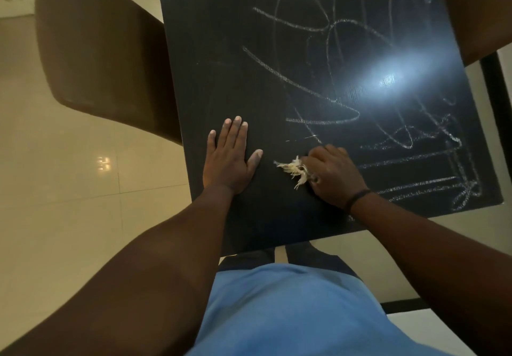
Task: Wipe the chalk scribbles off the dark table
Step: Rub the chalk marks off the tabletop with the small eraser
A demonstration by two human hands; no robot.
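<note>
Early in the wipe, I'd say roughly a quarter done at best. The near-left part of the dark counter (210, 59) reads clean: no chalk visible around the left hand (228, 161), which lies flat, fingers straight, palm pressed down on the surface, grip released, likely just bracing. The right hand (332, 175) is clenched round a pale frayed rag (295, 170), a ragged tuft of it sticking out on the thumb side and touching the counter; a dark band sits on that wrist. It's working right at the border between clean and marked surface. A short faint chalk streak (302, 138) lies just beyond the knuckles, looks like a leftover from an incomplete pass. What's left is most of the job: the chalk scribbles (318, 84) run across the whole middle and far side, plus a dense tangle of lines toward the right edge and near-right corner. A bright light glare (388, 75) washes out a patch mid-counter, so can't tell how much chalk sits under it. A brown chair (91, 45) stands off the left edge, not in the way. Far end will probably need a long reach.
</note>
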